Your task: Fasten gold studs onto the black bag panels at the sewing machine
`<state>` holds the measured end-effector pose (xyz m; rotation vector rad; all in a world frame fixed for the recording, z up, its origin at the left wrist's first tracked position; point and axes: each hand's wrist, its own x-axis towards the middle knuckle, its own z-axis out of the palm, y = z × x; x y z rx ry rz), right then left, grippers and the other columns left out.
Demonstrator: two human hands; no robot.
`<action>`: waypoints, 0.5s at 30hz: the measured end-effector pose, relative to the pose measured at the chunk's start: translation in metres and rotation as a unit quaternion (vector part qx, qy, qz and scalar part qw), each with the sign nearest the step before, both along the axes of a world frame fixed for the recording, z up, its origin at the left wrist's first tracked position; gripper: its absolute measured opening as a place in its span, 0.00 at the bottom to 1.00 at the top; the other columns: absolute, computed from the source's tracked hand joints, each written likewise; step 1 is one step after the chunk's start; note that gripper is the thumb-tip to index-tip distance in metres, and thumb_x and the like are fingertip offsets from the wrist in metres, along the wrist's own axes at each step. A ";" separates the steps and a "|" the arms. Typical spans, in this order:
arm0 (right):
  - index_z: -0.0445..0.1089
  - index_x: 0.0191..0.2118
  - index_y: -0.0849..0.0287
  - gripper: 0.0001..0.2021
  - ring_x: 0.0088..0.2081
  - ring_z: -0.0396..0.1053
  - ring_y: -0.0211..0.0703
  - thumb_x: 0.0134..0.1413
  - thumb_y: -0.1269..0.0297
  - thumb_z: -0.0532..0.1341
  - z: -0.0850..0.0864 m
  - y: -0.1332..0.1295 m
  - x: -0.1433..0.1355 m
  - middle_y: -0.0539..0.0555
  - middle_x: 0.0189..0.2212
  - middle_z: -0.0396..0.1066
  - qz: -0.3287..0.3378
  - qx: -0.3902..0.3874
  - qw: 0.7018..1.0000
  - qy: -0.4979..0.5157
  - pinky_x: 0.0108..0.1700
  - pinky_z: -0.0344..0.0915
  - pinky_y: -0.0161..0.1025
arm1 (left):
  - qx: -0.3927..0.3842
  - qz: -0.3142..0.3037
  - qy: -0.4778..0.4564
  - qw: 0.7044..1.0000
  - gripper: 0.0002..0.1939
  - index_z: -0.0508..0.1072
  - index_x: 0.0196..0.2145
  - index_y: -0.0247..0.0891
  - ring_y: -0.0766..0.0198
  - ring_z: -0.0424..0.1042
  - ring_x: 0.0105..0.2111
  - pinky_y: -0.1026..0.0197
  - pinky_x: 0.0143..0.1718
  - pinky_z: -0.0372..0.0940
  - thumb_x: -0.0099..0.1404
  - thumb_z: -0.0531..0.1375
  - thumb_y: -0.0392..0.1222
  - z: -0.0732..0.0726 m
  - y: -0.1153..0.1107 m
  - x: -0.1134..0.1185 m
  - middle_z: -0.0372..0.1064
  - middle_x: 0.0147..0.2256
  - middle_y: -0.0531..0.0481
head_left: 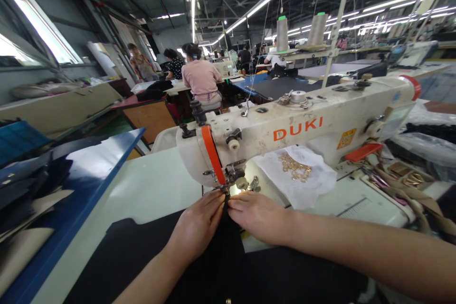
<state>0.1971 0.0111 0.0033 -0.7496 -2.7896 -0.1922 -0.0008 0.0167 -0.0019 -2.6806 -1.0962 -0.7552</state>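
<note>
A large piece of black fabric (142, 242) lies over the front of the sewing machine (256, 128) table and runs up under the machine's needle area. My left hand (197, 223) presses on the fabric just left of the presser foot, fingers together and pinching its edge. On the right side, my right hand (258, 213) holds the same fabric close to the needle, with its fingertips bent together. A narrow black strip of the cloth shows between the two hands. The exact needle point is hidden by my fingers.
White paper (260, 166) with several gold metal rings (295, 167) lies beside the machine arm. At the right stands a tray with an orange item (363, 152) near it. A blue table (103, 171) with dark pieces is at left. Thread cones (282, 33) stand behind; people sit farther back.
</note>
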 end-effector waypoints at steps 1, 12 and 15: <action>0.67 0.37 0.62 0.06 0.44 0.65 0.45 0.60 0.71 0.54 -0.001 0.000 0.000 0.57 0.40 0.69 -0.001 0.002 1.000 0.000 0.50 0.63 0.40 | 0.002 -0.001 -0.001 1.000 0.14 0.73 0.44 0.35 0.57 0.74 0.44 0.53 0.48 0.70 0.67 0.50 0.39 0.000 0.000 0.000 0.75 0.43 0.42; 0.68 0.38 0.62 0.05 0.45 0.65 0.45 0.60 0.71 0.54 -0.005 0.002 -0.001 0.56 0.40 0.69 -0.007 0.012 1.000 0.006 0.52 0.62 0.40 | -0.016 0.014 0.016 1.000 0.15 0.73 0.43 0.33 0.58 0.73 0.45 0.54 0.49 0.69 0.68 0.50 0.39 0.002 -0.001 0.001 0.75 0.43 0.42; 0.68 0.38 0.62 0.05 0.45 0.65 0.45 0.59 0.71 0.56 -0.006 0.002 -0.001 0.56 0.41 0.69 -0.007 0.012 1.000 0.009 0.52 0.62 0.40 | -0.027 0.018 0.018 0.999 0.15 0.73 0.44 0.34 0.58 0.73 0.46 0.54 0.50 0.69 0.68 0.49 0.40 0.001 -0.001 0.001 0.74 0.44 0.42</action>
